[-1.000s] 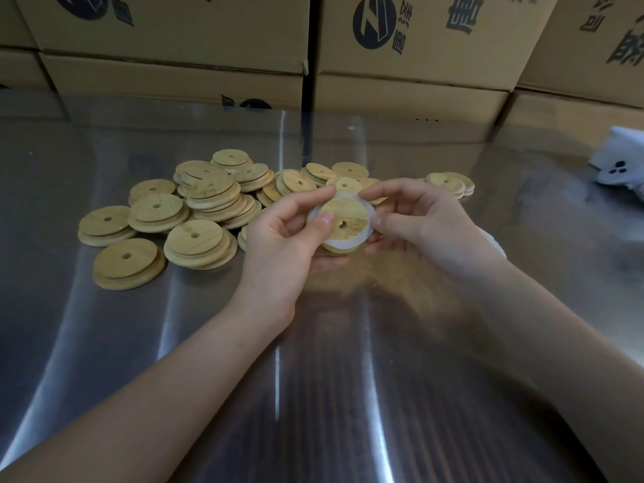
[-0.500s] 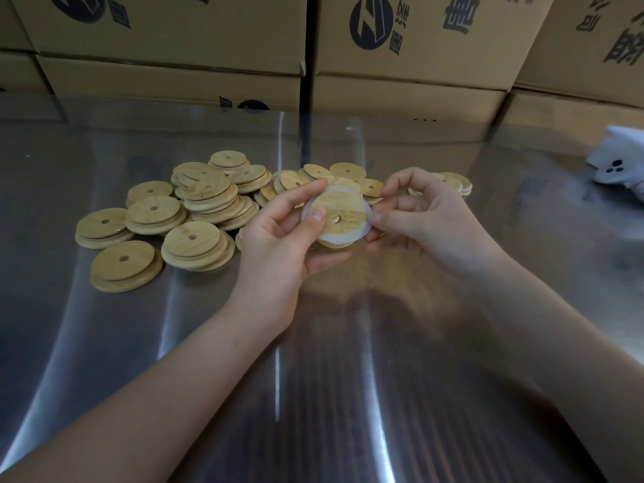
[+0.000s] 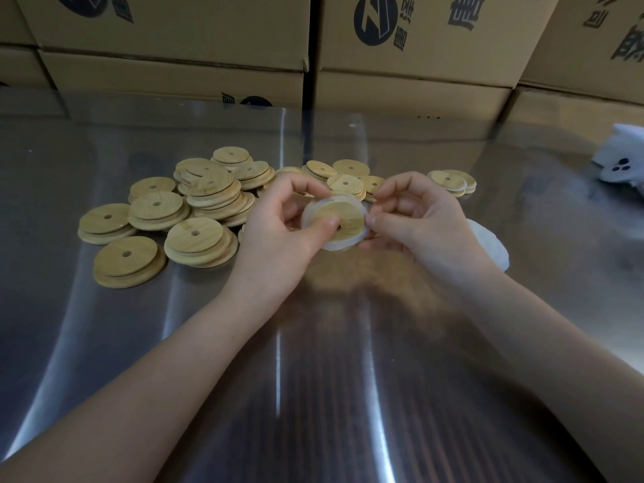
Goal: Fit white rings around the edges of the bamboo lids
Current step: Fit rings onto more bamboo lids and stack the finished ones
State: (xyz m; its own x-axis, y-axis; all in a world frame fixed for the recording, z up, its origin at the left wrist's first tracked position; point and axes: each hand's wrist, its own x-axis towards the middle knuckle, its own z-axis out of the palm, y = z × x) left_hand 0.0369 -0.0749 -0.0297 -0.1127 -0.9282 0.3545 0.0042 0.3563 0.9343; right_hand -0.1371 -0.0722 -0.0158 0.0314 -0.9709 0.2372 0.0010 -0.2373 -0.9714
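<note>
At the left of the steel table (image 3: 104,343): a loose pile of bamboo lids (image 3: 195,235), lying flat in short stacks, each with a small hole.

Centre, held above the tabletop: the left hand (image 3: 275,235) grips one lid (image 3: 348,217), thumb pressed on its face, fingers curled behind. A white ring (image 3: 336,245) sits round that lid's edge. Whether it is seated all the way round is hard to tell.

The right hand (image 3: 421,221) pinches the ring at the lid's right edge. Under the right wrist lies a white heap (image 3: 491,245), probably spare rings.

Handling, as judged:
- The lid looks light, stiff and smooth. Hold it by face and back, leaving the rim free.
- The ring looks soft and stretchy, and likely to roll or spring off. Work it round in small pinches at the rim.
</note>
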